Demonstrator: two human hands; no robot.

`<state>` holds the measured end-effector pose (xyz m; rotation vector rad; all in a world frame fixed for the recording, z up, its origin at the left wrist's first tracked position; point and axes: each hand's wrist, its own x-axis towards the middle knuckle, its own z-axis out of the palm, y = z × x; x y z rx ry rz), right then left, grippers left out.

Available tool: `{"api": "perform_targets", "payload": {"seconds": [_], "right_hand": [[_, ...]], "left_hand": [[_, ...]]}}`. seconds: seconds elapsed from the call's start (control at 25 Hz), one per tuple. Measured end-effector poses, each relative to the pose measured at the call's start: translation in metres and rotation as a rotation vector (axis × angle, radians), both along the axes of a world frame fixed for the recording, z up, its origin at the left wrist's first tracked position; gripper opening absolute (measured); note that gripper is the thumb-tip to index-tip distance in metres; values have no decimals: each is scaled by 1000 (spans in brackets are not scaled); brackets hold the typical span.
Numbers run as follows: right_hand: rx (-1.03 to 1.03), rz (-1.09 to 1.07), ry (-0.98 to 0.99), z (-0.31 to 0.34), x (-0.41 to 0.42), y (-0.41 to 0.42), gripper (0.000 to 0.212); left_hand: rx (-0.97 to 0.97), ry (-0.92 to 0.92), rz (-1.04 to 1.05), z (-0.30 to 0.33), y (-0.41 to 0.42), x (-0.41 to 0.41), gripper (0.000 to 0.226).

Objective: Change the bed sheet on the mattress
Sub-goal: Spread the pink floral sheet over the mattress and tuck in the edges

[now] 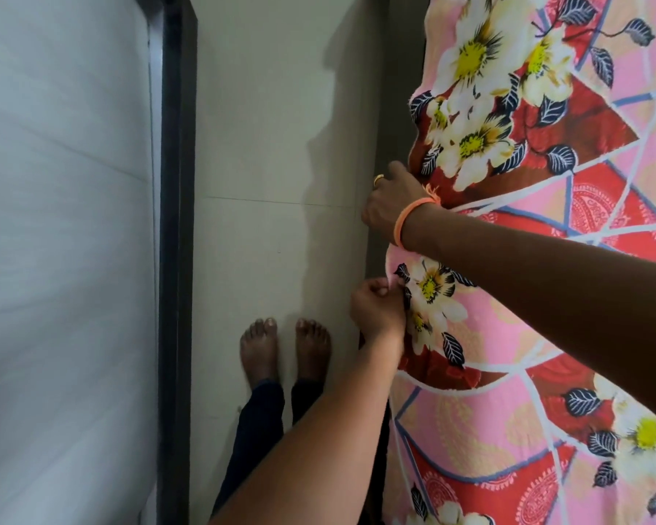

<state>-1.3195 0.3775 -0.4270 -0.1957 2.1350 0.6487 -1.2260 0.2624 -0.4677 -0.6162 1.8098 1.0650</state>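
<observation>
Close up, the bed sheet (538, 229) fills the right side of the view: pink ground, red and maroon patches, big cream flowers with yellow centres, dark blue veined leaves, pale blue-white lines crossing in angles, paisley motifs in the red. It lies spread over the bed top, its edge hanging unevenly down the side toward the floor, wavy rather than straight.

Left hand (375, 308): fingers curled, pinching the sheet's edge just beside a flower print. Forearm comes up from the bottom of the view.

Right hand (392, 200): reaches across from the right, farther along the same edge, fingers bent down into the fabric and gripping it; fingertips hidden by the cloth. Ring (378, 180) on one finger, orange band (413, 217) on the wrist.

Hands near each other along the edge, not touching.

Floor (273, 183): pale cream tile, one thin joint line crossing it, the sheet's shadow falling along the bed side. Narrow strip between bed and wall.

Bare feet (285, 346) side by side on the tile, toes pointing away, dark trouser legs (258, 418) above them.

Left side: a dark vertical frame (177, 259), then a pale grey-white surface (61, 259) beyond it; whether wall or door panel, cannot tell.
</observation>
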Motion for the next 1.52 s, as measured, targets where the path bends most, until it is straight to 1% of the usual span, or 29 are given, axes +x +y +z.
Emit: {"api": "perform_targets", "payload": {"seconds": [0.08,0.12,0.2,0.24,0.28,0.36,0.4,0.44,0.48,0.52,0.56,0.6,0.64,0.68,0.72,0.8,0.88,1.0,1.12,1.16,1.2,1.28,1.32,1.36,1.4,1.48,1.52], "right_hand": [[11,-3,41,8,3,-2,34],[-8,2,97,14,7,-4,36],[-158,8,255,27,22,-12,29],[-248,11,286,35,32,-19,23],[-326,17,247,44,41,-28,19],[-426,5,6,55,63,-43,21],[-423,-14,-104,58,72,-48,25],[-388,-35,-148,59,77,-49,28],[-347,-45,-153,57,78,-48,29],[-317,-40,-156,53,77,-48,30],[-305,-23,-158,47,76,-48,29],[-305,-19,-162,42,76,-48,28],[-311,-23,-168,38,76,-48,27],[-311,-26,-166,36,76,-47,26],[-315,-27,-158,34,77,-46,26],[-324,-13,-142,33,79,-43,27],[-321,-3,-154,35,80,-39,28],[-286,-3,-180,35,77,-39,30],[-214,61,-197,27,73,-42,35],[-200,55,-203,25,73,-43,38],[-203,36,-206,23,73,-43,40],[-251,-14,-180,24,71,-42,38],[-290,-54,-151,27,70,-41,36],[-337,-110,-116,28,69,-40,37],[-372,-171,-82,31,67,-39,40],[-396,-238,-74,33,65,-37,42],[-403,-255,-81,34,64,-37,40]], "left_hand": [[54,-15,21,22,-3,3,4],[127,-10,22,31,-6,6,10],[286,-9,-32,47,-16,18,23],[338,-13,-66,53,-21,23,27],[356,-7,-94,57,-25,31,28],[303,81,-128,66,-29,45,23],[246,151,-132,68,-28,54,21],[180,207,-131,70,-25,61,28],[96,235,-156,72,-24,64,43],[29,224,-150,78,-24,63,56],[-9,213,-131,78,-23,63,56],[-2,205,-115,74,-22,65,45],[23,174,-125,70,-22,66,33],[61,142,-142,67,-22,67,30],[103,109,-142,65,-25,67,31],[170,18,-79,66,-27,65,32],[182,-59,-60,66,-27,61,31],[201,-191,-95,48,-27,48,28],[334,-307,-121,27,-35,33,28],[339,-323,-167,22,-38,33,28],[329,-308,-228,18,-39,34,31],[232,-194,-395,18,-42,33,38],[189,-172,-410,18,-43,32,32],[208,-202,-374,19,-44,27,23],[251,-275,-322,19,-46,20,22],[312,-464,-251,19,-46,8,25],[299,-473,-290,18,-45,4,25]]}}
